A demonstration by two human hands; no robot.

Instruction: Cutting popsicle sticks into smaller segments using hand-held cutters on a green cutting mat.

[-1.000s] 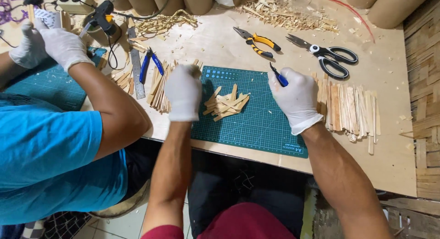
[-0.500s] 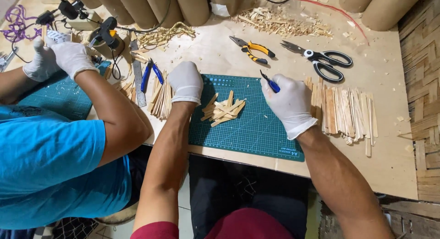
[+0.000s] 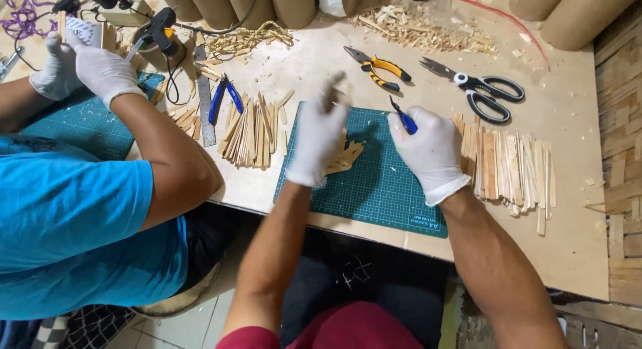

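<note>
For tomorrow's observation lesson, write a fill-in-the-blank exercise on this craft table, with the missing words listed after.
1. The right hand holds a small cutter with a ____ handle.
2. The left hand is raised over a ____ cutting mat.
3. A small pile of cut wooden sticks lies on the ____.
4. Beside the orange-handled pliers lie black-handled ____.

Missing words: blue; green; mat; scissors

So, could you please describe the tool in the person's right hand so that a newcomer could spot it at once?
Start at the dark green cutting mat in the middle of the light wooden table. Over its upper right corner is the white-gloved right hand. The small blue-handled cutter pokes out of its fist, unlike the yellow-handled pliers lying loose beyond.
</note>
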